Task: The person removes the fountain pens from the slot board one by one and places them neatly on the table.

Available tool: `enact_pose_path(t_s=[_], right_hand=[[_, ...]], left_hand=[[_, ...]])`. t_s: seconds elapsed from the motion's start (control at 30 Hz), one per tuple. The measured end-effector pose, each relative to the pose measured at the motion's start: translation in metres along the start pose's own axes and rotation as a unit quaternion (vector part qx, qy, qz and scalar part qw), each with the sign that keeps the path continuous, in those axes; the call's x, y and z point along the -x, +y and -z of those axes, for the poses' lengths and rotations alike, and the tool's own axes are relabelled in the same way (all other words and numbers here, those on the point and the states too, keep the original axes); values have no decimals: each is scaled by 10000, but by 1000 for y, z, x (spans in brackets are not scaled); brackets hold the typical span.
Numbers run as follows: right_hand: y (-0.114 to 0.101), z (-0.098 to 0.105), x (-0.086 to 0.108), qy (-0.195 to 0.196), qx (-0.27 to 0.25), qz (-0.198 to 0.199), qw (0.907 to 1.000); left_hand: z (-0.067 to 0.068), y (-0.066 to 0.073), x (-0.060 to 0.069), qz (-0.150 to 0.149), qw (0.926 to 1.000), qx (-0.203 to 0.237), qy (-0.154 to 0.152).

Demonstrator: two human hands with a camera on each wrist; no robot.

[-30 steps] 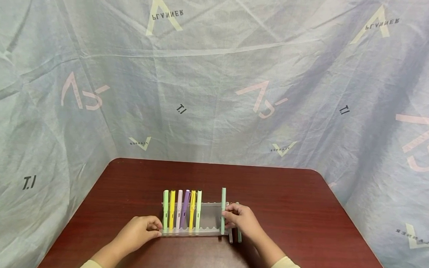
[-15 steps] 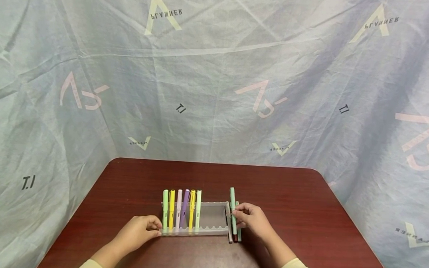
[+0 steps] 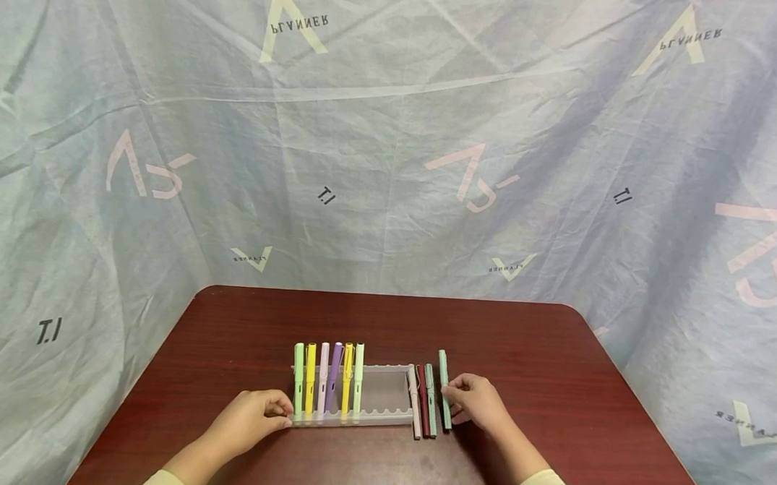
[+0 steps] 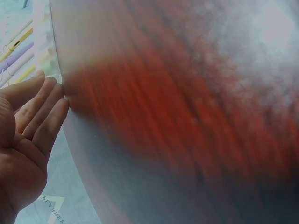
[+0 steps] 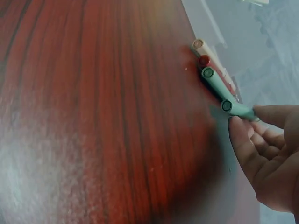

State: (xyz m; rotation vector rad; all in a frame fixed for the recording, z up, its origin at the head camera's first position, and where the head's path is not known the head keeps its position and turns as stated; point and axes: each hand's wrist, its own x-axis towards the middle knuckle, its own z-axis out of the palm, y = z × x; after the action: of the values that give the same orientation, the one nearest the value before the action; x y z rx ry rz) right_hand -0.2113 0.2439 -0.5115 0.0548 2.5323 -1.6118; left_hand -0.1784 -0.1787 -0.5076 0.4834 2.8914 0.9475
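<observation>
A mint-green pen (image 3: 444,390) is pinched between the thumb and fingers of my right hand (image 3: 479,400), its far end raised. It stands right of a row of three pens lying on the table: a grey-beige pen (image 3: 415,403), a dark red pen (image 3: 424,403) and a grey-green pen (image 3: 431,403). In the head view a clear pen rack (image 3: 384,419) has several capped pens in its left notches, including a purple pen (image 3: 334,377) and a yellow pen (image 3: 310,380). My left hand (image 3: 253,419) holds the rack's near left corner with thumb and fingertips (image 4: 60,91).
The dark red-brown wooden table (image 3: 521,342) has rounded far corners. Grey-blue printed cloth (image 3: 392,163) hangs behind it and on both sides. Notches on the rack's right half show no pens.
My right hand has carried the mint-green pen rightward from above the rack's right end, past the lying pens, to their right side. The left hand stays at the rack's corner.
</observation>
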Motion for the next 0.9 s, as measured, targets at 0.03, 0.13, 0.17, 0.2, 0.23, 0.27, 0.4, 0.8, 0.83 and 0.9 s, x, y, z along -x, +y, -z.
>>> enact_pose_path(t_s=[0.03, 0.13, 0.17, 0.2, 0.23, 0.27, 0.4, 0.8, 0.83, 0.9], right_hand=[[0, 0, 1, 24, 116, -51, 9999], [2, 0, 2, 14, 432, -172, 9989], [2, 0, 2, 26, 553, -183, 9983], [3, -1, 2, 30, 643, -214, 9977], [3, -1, 1, 42, 741, -226, 9970], [4, -2, 0, 59, 831, -236, 9962], [3, -6, -3, 157, 1163, -225, 9928], [1, -7, -3, 63, 1099, -264, 9936], [1, -7, -3, 28, 1061, -250, 9940], [1, -7, -3, -41, 993, -237, 9948]], left_hand=[[0, 0, 0, 0, 10000, -2, 3], [0, 0, 1, 9, 10000, 3, 9], [1, 0, 1, 16, 10000, 11, 13], [1, 0, 1, 18, 10000, 17, 17], [1, 0, 1, 18, 10000, 14, 21], [1, 0, 1, 21, 10000, 15, 25], [1, 0, 0, 17, 10000, 20, 15], [0, -2, 0, 50, 9999, 80, -87], [0, -2, 0, 58, 9999, 89, -90], [0, -2, -1, 74, 9999, 86, -94]])
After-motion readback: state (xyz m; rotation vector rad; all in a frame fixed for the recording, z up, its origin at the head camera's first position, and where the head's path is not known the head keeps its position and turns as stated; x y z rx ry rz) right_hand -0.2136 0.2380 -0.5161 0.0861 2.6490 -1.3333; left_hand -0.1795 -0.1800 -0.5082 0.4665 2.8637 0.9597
